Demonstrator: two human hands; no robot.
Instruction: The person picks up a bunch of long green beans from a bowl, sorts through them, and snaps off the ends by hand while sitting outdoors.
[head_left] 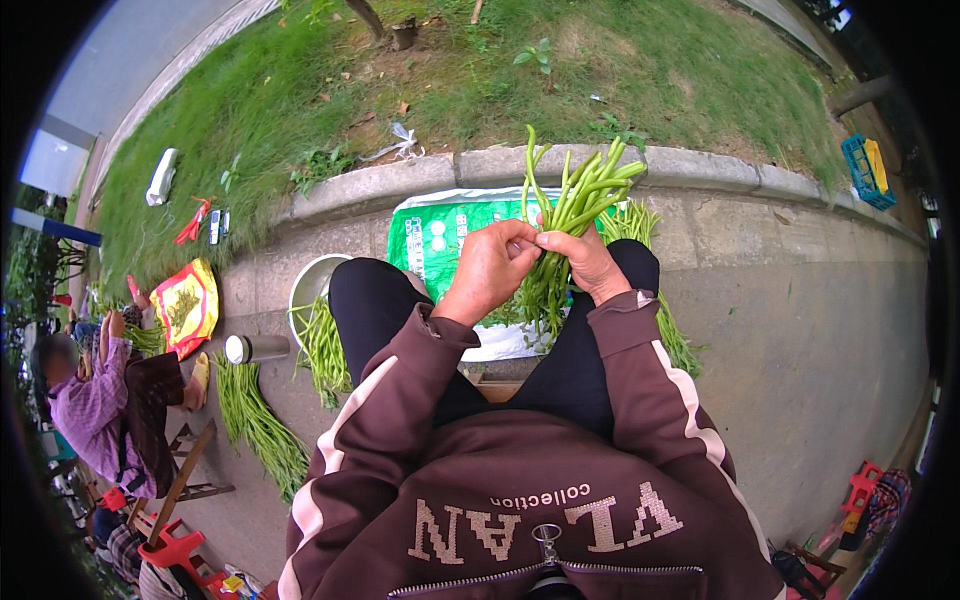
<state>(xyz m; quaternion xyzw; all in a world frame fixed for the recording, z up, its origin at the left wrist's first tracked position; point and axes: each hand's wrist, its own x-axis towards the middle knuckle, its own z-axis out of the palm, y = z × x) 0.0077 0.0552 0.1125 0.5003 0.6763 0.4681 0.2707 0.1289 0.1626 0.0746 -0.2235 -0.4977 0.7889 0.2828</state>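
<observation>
My right hand grips a thick bunch of long green vegetable stems, its thumb across the front. The thicker ends point away from me; thin leafy ends hang between my knees. My left hand is closed in a pinch against the near left side of the bunch, its fingertips meeting my right thumb. What it pinches is hidden. Beneath the bunch a green and white plastic sack lies on the ground. More stems lie beside my right knee.
A pale basin with stems over its rim stands by my left knee. Left of it are a steel flask and a stem pile. A person sits farther left. A stone kerb borders the grass.
</observation>
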